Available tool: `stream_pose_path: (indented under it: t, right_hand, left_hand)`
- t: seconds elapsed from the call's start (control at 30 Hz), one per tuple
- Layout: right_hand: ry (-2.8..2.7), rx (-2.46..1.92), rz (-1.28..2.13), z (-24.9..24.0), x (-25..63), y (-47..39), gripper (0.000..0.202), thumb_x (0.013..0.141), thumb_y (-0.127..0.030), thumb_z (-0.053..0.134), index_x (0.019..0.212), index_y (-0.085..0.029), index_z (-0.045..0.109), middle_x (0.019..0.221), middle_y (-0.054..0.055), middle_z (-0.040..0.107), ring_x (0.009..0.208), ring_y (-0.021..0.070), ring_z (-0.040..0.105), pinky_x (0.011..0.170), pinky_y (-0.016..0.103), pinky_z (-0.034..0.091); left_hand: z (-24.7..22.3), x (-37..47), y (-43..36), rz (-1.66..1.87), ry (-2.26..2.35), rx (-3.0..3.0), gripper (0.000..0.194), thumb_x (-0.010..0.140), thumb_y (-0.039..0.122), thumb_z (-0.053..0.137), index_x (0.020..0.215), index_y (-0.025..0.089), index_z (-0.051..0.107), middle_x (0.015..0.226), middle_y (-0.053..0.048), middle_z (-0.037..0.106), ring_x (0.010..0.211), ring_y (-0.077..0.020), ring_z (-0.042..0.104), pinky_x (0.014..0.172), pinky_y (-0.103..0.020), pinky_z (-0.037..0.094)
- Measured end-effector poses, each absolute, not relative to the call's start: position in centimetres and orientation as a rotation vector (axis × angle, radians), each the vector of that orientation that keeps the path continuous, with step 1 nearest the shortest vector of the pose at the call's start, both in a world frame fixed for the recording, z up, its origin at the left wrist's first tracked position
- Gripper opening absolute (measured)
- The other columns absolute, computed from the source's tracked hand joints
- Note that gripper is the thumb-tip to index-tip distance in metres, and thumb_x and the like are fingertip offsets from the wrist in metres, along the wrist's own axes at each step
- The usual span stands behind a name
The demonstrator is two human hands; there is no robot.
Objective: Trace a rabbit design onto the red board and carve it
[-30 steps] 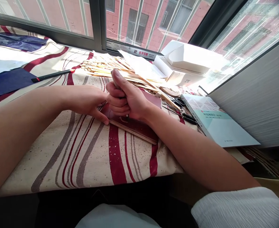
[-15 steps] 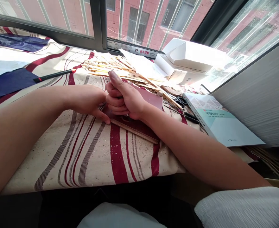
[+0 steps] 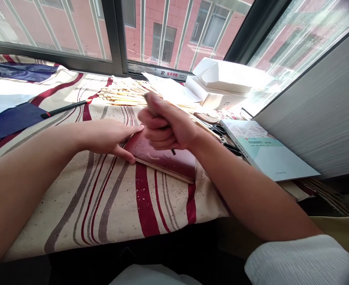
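A reddish-brown board (image 3: pixel 180 166) lies on the striped cloth, with scratched or carved lines and a pale curl on its top. My left hand (image 3: pixel 109 136) holds its left end, thumb at the front corner and forefinger on the upper face; the other fingers are hidden. Just above the board, my right hand (image 3: pixel 168 124) is closed in a fist round a thin carving tool (image 3: pixel 173 152). A short dark end of the tool shows below the fist, and its other end pokes out by the thumb. Most of its length is hidden in the fingers.
Small chips dot the striped cloth (image 3: pixel 117 209). Behind the board lie thin wooden sticks (image 3: pixel 121 97) and a white ZTE box (image 3: pixel 226 101). To the right are black-handled scissors (image 3: pixel 218 128) and a book (image 3: pixel 269 152). A dark pencil (image 3: pixel 67 109) lies at the left, near dark blue sheets (image 3: pixel 10 120).
My right hand has lifted off the board and moved slightly right, uncovering the marked surface and the tool's lower end. My left forefinger has spread away from the right fist. The view has tilted up a little.
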State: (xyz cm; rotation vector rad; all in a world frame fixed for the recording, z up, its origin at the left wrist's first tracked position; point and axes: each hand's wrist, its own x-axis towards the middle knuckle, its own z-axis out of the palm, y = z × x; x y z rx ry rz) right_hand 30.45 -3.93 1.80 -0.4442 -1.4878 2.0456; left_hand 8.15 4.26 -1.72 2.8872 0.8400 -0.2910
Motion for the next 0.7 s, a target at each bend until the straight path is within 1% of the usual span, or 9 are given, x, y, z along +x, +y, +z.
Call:
stream_pose_path:
  t: [0.07, 0.1, 0.13, 0.2, 0.3, 0.37, 0.5, 0.63, 0.7]
  right_hand:
    - [-1.439, -0.461, 1.850, 3.1, 32.3, -4.2, 0.067, 0.117, -0.061, 0.021, 0.062, -0.023, 0.026, 0.049, -0.011, 0.014, 0.039, 0.0049, 0.002, 0.031, 0.013, 0.017]
    - [-1.403, -0.407, 1.723, 3.5, 33.1, -4.1, 0.068, 0.114, -0.067, 0.027, 0.063, -0.024, 0.024, 0.048, -0.011, 0.012, 0.038, 0.0050, 0.002, 0.029, 0.014, 0.015]
    - [-1.385, -0.411, 1.638, 3.7, 33.7, -4.0, 0.069, 0.111, -0.073, 0.032, 0.063, -0.024, 0.027, 0.047, -0.012, 0.012, 0.037, 0.0053, 0.002, 0.028, 0.014, 0.015]
    - [-1.372, -0.451, 1.517, 3.6, 34.3, -3.7, 0.067, 0.105, -0.079, 0.043, 0.067, -0.024, 0.037, 0.047, -0.013, 0.014, 0.039, 0.0059, 0.002, 0.028, 0.015, 0.014]
    - [-1.405, -0.507, 1.452, 2.7, 33.7, -3.4, 0.057, 0.102, -0.077, 0.056, 0.080, -0.025, 0.049, 0.048, -0.014, 0.019, 0.040, 0.0067, 0.006, 0.030, 0.015, 0.017]
    - [-1.420, -0.515, 1.419, 2.1, 32.7, -3.5, 0.056, 0.101, -0.076, 0.060, 0.080, -0.025, 0.049, 0.049, -0.013, 0.024, 0.040, 0.0069, 0.012, 0.033, 0.017, 0.022]
    - [-1.452, -0.646, 1.268, 1.5, 31.1, -3.6, 0.064, 0.098, -0.077, 0.063, 0.069, -0.023, 0.043, 0.055, -0.009, 0.036, 0.045, 0.0066, 0.031, 0.042, 0.020, 0.034]
    - [-1.459, -0.775, 1.155, 1.6, 31.0, -3.6, 0.062, 0.098, -0.077, 0.062, 0.071, -0.022, 0.049, 0.060, -0.005, 0.046, 0.053, 0.0090, 0.048, 0.049, 0.022, 0.044]
    - [-1.449, -0.797, 1.210, 1.8, 31.0, -3.7, 0.061, 0.099, -0.076, 0.061, 0.072, -0.022, 0.050, 0.061, -0.005, 0.047, 0.053, 0.0094, 0.049, 0.049, 0.023, 0.045]
  left_hand:
    - [-1.8, 8.1, 4.2, -0.387, 0.948, 2.874, 0.115, 0.083, 0.085, 0.066, 0.172, 0.019, 0.034, 0.142, -0.021, 0.071, 0.119, -0.0377, 0.069, 0.093, -0.038, 0.051]
    - [-1.9, 8.1, 4.2, -0.408, 0.983, 2.868, 0.117, 0.084, 0.086, 0.065, 0.174, 0.021, 0.029, 0.148, -0.022, 0.068, 0.124, -0.0393, 0.068, 0.096, -0.040, 0.051]
    - [-1.9, 8.1, 4.1, -0.410, 0.997, 2.864, 0.117, 0.085, 0.086, 0.063, 0.175, 0.022, 0.026, 0.152, -0.022, 0.066, 0.128, -0.0402, 0.067, 0.099, -0.041, 0.051]
    - [-1.9, 8.2, 4.0, -0.402, 1.000, 2.859, 0.115, 0.087, 0.084, 0.062, 0.176, 0.023, 0.023, 0.154, -0.021, 0.065, 0.130, -0.0406, 0.066, 0.101, -0.042, 0.051]
    - [-1.8, 8.2, 3.8, -0.419, 1.027, 2.845, 0.119, 0.084, 0.085, 0.065, 0.176, 0.023, 0.023, 0.151, -0.020, 0.067, 0.128, -0.0399, 0.067, 0.100, -0.041, 0.051]
    - [-1.6, 8.3, 3.5, -0.423, 1.036, 2.840, 0.118, 0.086, 0.081, 0.067, 0.176, 0.020, 0.023, 0.151, -0.021, 0.067, 0.128, -0.0396, 0.067, 0.100, -0.040, 0.050]
    - [-1.2, 8.4, 2.9, -0.423, 1.016, 2.842, 0.105, 0.096, 0.066, 0.067, 0.176, 0.016, 0.022, 0.157, -0.023, 0.062, 0.133, -0.0389, 0.064, 0.105, -0.042, 0.049]
    - [-0.9, 8.7, 2.6, -0.466, 1.041, 2.824, 0.106, 0.096, 0.065, 0.070, 0.176, 0.015, 0.020, 0.155, -0.023, 0.063, 0.131, -0.0368, 0.066, 0.102, -0.040, 0.050]
    - [-0.8, 8.9, 2.5, -0.474, 1.046, 2.821, 0.107, 0.095, 0.066, 0.071, 0.176, 0.016, 0.020, 0.155, -0.023, 0.063, 0.131, -0.0368, 0.066, 0.102, -0.039, 0.049]
